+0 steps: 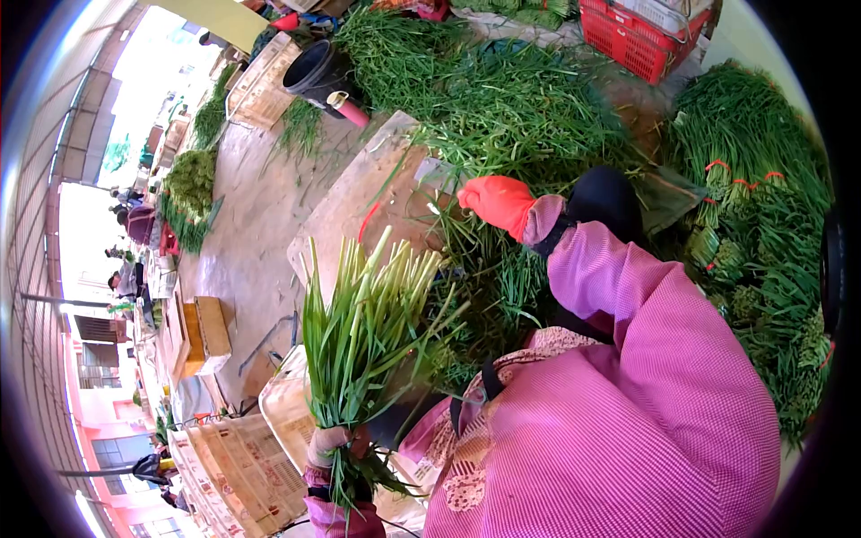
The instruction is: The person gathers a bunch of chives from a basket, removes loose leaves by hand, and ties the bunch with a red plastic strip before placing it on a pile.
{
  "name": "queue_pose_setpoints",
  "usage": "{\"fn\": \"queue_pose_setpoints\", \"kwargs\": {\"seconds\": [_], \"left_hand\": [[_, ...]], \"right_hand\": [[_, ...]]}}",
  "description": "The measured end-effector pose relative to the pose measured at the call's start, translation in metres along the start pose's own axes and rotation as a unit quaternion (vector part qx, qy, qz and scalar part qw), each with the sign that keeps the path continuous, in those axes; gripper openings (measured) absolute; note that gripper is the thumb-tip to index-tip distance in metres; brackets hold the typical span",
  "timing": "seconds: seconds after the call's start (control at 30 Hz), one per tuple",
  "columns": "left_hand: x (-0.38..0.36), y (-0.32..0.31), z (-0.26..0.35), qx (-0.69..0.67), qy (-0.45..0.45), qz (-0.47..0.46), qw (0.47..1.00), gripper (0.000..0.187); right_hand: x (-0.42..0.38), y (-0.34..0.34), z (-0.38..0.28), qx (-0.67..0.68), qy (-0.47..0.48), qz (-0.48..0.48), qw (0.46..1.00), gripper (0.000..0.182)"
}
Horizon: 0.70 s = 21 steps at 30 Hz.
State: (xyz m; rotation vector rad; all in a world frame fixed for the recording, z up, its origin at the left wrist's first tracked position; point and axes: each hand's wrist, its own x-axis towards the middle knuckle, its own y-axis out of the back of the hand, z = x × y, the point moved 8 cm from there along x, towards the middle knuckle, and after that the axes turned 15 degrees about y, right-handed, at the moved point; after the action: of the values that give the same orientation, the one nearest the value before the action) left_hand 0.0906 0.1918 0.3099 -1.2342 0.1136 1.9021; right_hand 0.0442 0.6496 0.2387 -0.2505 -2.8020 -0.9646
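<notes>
My left hand (339, 441) is wrapped around a thick bunch of garlic chives (363, 332). Its pale cut stalk ends point up in the picture, and loose leaves droop below the grip. My right hand (498, 203), in a red glove, is closed with its fingers curled together. It hovers near the edge of a large heap of loose garlic chives (529, 108) and a small grey flat piece (437, 175); I cannot tell what the fingers hold. A thin red tie (369, 221) lies on the flat board (345, 197) between the hands.
Bunches bound with red ties (744, 184) are piled on the right. A red crate (628, 40) stands at the top, a black bucket (316, 72) and a pink bottle (348, 108) beyond the board. Wrapped boxes (238, 466) sit lower left; people (126, 278) are far off.
</notes>
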Motion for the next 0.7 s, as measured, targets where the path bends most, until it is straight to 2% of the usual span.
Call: {"fn": "queue_pose_setpoints", "kwargs": {"seconds": [0.03, 0.07, 0.1, 0.13, 0.27, 0.33, 0.37, 0.4, 0.43, 0.47, 0.5, 0.57, 0.6, 0.63, 0.67, 0.7], "left_hand": [[0.000, 0.000, -0.001, 0.013, 0.008, -0.002, 1.000, 0.036], [0.000, 0.000, -0.003, 0.027, 0.022, -0.004, 0.999, 0.036], [0.000, -0.001, -0.003, 0.027, 0.024, -0.006, 0.999, 0.036], [0.000, -0.001, -0.002, 0.017, 0.021, 0.007, 1.000, 0.036], [0.005, 0.002, -0.002, 0.013, 0.042, 0.025, 0.999, 0.036], [0.002, -0.003, 0.005, 0.017, 0.032, 0.031, 0.999, 0.035], [0.000, -0.008, 0.010, 0.019, 0.023, 0.037, 0.999, 0.034], [-0.001, -0.010, 0.016, 0.072, 0.015, 0.062, 0.995, 0.024], [-0.003, -0.001, 0.011, 0.051, 0.021, 0.105, 0.993, 0.027], [-0.001, 0.007, 0.007, 0.037, 0.013, 0.074, 0.996, 0.028], [0.001, 0.014, 0.005, 0.023, 0.004, 0.043, 0.999, 0.030], [-0.003, 0.011, 0.014, 0.013, -0.012, 0.047, 0.999, 0.030], [-0.006, 0.007, 0.019, 0.017, -0.016, 0.046, 0.999, 0.031], [-0.009, 0.006, 0.022, 0.019, -0.021, 0.046, 0.999, 0.032], [-0.009, 0.009, 0.026, 0.008, -0.045, 0.050, 0.998, 0.032], [-0.011, 0.011, 0.028, 0.006, -0.044, 0.052, 0.998, 0.032]], "right_hand": [[-0.002, 0.008, 0.004, -0.026, -0.040, 0.000, 0.999, 0.047], [-0.003, 0.001, 0.008, -0.026, -0.044, 0.000, 0.999, 0.047], [0.002, -0.024, 0.001, 0.124, 0.006, -0.035, 0.992, 0.044], [0.005, -0.044, -0.013, 0.271, 0.058, -0.069, 0.958, 0.042], [0.009, -0.079, -0.042, 0.362, 0.061, -0.096, 0.925, 0.041], [0.010, -0.085, -0.039, 0.266, 0.050, -0.116, 0.956, 0.039], [0.011, -0.086, -0.038, 0.270, 0.048, -0.119, 0.954, 0.039], [0.014, -0.077, -0.034, 0.249, 0.053, -0.082, 0.964, 0.036], [0.017, -0.067, -0.030, 0.227, 0.059, -0.045, 0.971, 0.033], [0.020, -0.040, -0.029, 0.076, 0.077, 0.043, 0.993, 0.026], [0.021, -0.010, -0.032, -0.078, 0.093, 0.130, 0.984, 0.022], [0.019, 0.046, 0.002, -0.180, -0.017, 0.182, 0.966, 0.020], [0.008, 0.080, 0.000, -0.355, 0.035, 0.238, 0.904, 0.020], [-0.003, 0.097, -0.012, -0.513, 0.087, 0.285, 0.805, 0.020], [-0.004, 0.098, -0.016, -0.512, 0.090, 0.284, 0.806, 0.020], [0.000, 0.088, 0.000, -0.437, 0.018, 0.180, 0.881, 0.021]]}}
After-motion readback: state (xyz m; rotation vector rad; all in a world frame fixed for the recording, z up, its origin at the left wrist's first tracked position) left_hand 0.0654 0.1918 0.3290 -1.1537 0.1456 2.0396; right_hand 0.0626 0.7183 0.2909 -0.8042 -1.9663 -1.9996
